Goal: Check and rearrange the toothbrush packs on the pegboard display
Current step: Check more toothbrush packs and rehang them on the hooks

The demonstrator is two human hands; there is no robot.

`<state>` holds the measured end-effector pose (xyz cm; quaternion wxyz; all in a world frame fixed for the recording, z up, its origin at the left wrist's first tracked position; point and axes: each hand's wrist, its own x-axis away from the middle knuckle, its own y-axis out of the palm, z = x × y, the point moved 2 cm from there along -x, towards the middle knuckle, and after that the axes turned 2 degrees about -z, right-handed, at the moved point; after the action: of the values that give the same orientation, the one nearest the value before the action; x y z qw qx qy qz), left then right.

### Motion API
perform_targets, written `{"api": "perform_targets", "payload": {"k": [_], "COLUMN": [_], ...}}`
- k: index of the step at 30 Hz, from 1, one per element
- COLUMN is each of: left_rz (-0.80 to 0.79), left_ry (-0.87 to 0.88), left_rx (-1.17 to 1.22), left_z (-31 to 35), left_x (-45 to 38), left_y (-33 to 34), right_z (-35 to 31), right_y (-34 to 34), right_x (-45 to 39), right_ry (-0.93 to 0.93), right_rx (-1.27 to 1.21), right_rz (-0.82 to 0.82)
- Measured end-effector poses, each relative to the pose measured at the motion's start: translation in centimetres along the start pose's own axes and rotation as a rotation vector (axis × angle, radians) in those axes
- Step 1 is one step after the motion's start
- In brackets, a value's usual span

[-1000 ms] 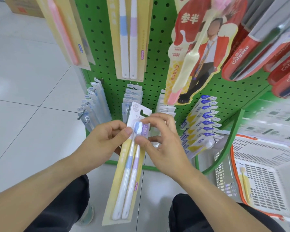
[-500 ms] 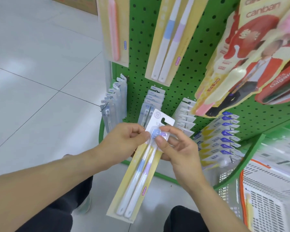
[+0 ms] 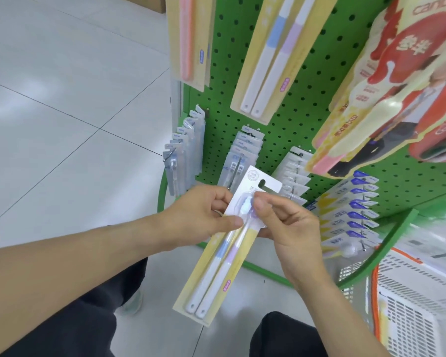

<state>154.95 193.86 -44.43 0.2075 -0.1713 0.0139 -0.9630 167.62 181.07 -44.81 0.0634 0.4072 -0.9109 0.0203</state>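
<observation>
We are at the checking step: our left hand and right hand both pinch the top of one pack, thumbs on its blister, holding it tilted in front of the green pegboard. It is a long yellow card with a white hang tab, carrying two white brushes, one banded blue, one lilac. Next, we judge, its slot must be threaded onto a matching hook.

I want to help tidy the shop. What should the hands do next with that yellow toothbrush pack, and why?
Probably lift the two-brush pack toward the matching pack hanging higher on the green pegboard. Both the left hand and right hand pinch it near the brush heads, and its hang hole is free.
</observation>
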Motion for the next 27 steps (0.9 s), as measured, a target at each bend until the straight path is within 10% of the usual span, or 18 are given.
{"api": "perform_targets", "payload": {"k": [16, 27], "left_rz": [0.373, 0.089], "left_ry": [0.240, 0.153], "left_rx": [0.200, 0.049], "left_z": [0.7, 0.6], "left_x": [-0.5, -0.2], "left_y": [-0.4, -0.3], "right_z": [0.6, 0.5], "right_y": [1.3, 0.3], "right_x": [1.1, 0.5], "right_ry": [-0.065, 0.053], "right_rx": [0.115, -0.083], "right_rz": [-0.098, -0.138]}}
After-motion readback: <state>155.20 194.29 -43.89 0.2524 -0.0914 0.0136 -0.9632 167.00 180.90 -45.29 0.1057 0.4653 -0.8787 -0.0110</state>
